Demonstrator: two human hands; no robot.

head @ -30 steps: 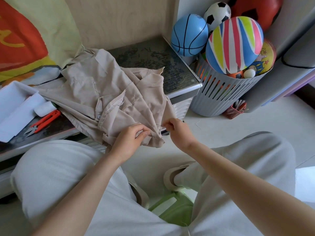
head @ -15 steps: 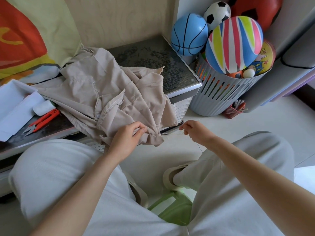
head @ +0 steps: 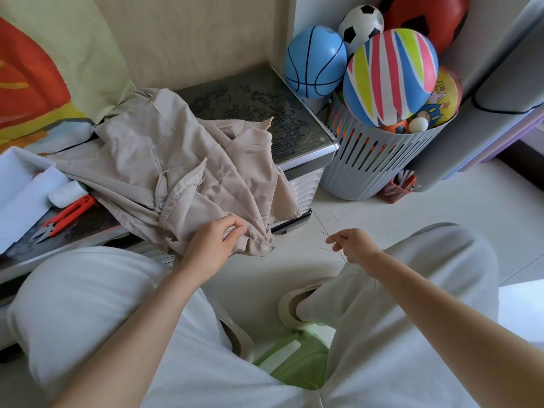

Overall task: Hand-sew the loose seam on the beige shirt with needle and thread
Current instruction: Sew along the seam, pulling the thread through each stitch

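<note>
Beige shirt (head: 182, 172) lies heaped on the table (head: 294, 136), with its lower edge hanging over the front. Left hand (head: 212, 245) pinches that edge at the seam. Right hand (head: 353, 245) is held well apart, fingertips pinched on what we take to be the needle (head: 325, 234); the thread is too fine to trace. Risks, in our judgement: overpulling puckers the seam or snaps the thread, slack tangles, and a loosened left grip lets the shirt slide floorward.
</note>
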